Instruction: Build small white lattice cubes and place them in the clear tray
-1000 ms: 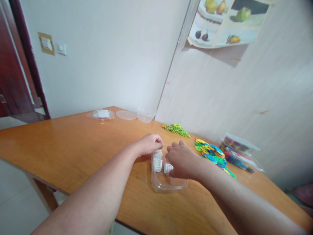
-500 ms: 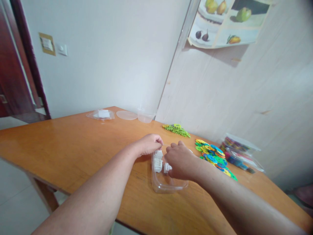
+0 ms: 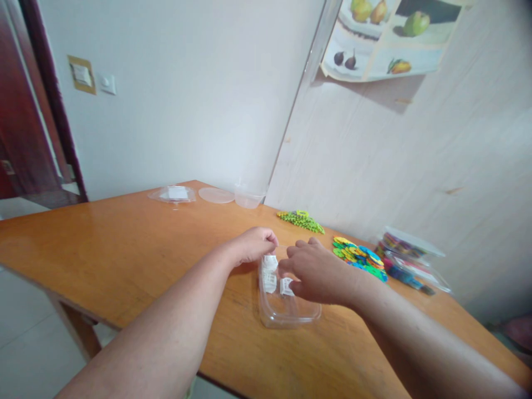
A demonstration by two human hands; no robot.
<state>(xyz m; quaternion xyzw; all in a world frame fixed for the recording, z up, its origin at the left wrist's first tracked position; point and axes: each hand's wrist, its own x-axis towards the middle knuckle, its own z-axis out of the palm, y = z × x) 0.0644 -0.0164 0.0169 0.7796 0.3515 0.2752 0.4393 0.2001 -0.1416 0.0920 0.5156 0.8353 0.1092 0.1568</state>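
Observation:
A clear plastic container (image 3: 291, 320) lies lengthwise in front of me on the table. My left hand (image 3: 257, 244) has its fingers curled at the far left corner of the container, closed on the rim. Inside, along the left side, are small white packets (image 3: 270, 281) with faint printing. Another small white packet (image 3: 286, 286) sits near the middle, just under my right thumb. Over the right side of the container hovers my right hand (image 3: 313, 271), thumb and fingers apart, with nothing visible between them. My right hand hides part of the container's far right side.
Colourful plastic discs (image 3: 361, 259) are heaped to the right, beside clear boxes of coloured pieces (image 3: 409, 260). Green pieces (image 3: 300, 220) lie by the wall. At the back of the wooden table (image 3: 124, 238) stand a clear tub (image 3: 248, 197), a round lid (image 3: 216, 195) and a clear package (image 3: 174, 193).
My right hand has shifted slightly to the right, and its thumb and fingers are more apart above the middle packet. My left hand stays at the container's corner.

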